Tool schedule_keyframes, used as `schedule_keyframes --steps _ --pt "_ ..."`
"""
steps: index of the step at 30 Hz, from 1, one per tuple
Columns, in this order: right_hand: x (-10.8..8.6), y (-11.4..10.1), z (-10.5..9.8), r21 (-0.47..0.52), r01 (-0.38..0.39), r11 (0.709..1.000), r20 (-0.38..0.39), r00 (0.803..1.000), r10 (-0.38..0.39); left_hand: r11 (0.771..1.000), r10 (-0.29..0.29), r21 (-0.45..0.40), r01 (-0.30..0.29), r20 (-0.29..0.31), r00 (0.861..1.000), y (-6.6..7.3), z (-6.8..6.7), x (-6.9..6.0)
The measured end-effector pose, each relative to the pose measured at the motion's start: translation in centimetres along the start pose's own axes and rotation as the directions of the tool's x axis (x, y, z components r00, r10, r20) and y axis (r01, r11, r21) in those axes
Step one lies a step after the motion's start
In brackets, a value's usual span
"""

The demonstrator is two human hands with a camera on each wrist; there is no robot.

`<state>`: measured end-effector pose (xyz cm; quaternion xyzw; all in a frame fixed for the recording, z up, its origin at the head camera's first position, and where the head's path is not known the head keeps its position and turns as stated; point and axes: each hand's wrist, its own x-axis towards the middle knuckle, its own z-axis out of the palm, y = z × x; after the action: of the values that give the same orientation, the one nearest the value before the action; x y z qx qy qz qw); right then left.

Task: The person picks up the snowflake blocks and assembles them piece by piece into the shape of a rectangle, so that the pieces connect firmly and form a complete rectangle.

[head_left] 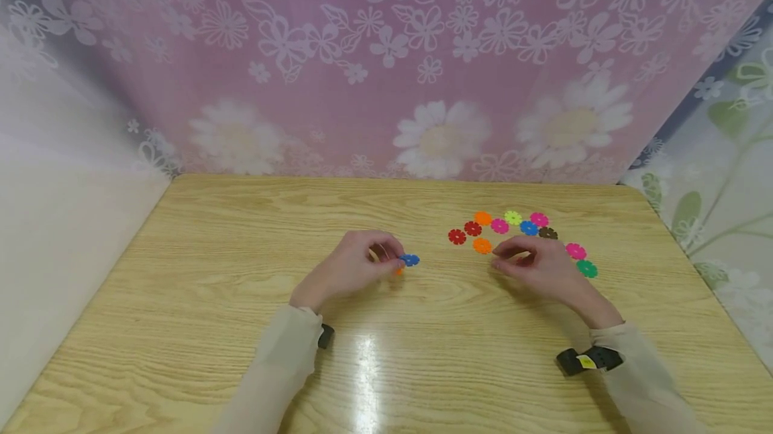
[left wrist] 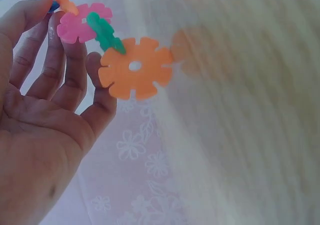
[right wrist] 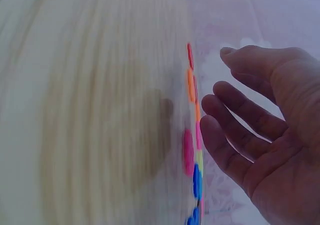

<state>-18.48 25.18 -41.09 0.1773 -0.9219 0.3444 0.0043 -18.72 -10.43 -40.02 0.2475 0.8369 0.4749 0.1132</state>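
Left hand (head_left: 353, 265) pinching the blue end of the disc chain (left wrist: 106, 35) over mid counter (head_left: 181, 286); chain mostly hidden in head view. Right hand (head_left: 546, 267) loosely spread beside loose discs (head_left: 499, 226), partly covering the brown one. Discs sit short of far edge, patterned backdrop (head_left: 362, 119) behind. Wide gap between hands.

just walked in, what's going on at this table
A person is handling small flower-shaped plastic discs. The left-hand grip pinches a linked chain near its blue end; from there it runs orange, pink, green and orange. The right-hand grip holds nothing, its fingers slightly bent, close to the loose discs on the right of the wooden table. Those discs, in several colours, are not joined to the chain.
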Motion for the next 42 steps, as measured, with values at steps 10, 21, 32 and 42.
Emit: schedule_keyframes --steps 10,21,32,42 --pt "-1.7 2.3 -2.2 -0.144 -0.018 0.989 -0.070 0.998 0.008 0.997 -0.058 -0.048 0.059 0.024 0.998 -0.1 -0.9 -0.1" --pt "-2.3 4.0 -2.9 -0.298 0.038 0.954 -0.068 0.996 -0.061 0.999 -0.008 0.032 0.008 -0.004 1.000 -0.3 -0.6 -0.3" --pt "-1.8 4.3 -3.3 -0.305 0.029 0.952 0.038 0.999 -0.018 0.999 0.004 0.050 -0.004 -0.005 1.000 -0.3 -0.2 -0.3" --pt "-1.1 4.1 -3.3 -0.293 0.026 0.956 0.079 0.997 -0.003 0.996 0.029 0.081 -0.029 -0.004 1.000 -0.3 0.0 -0.3"
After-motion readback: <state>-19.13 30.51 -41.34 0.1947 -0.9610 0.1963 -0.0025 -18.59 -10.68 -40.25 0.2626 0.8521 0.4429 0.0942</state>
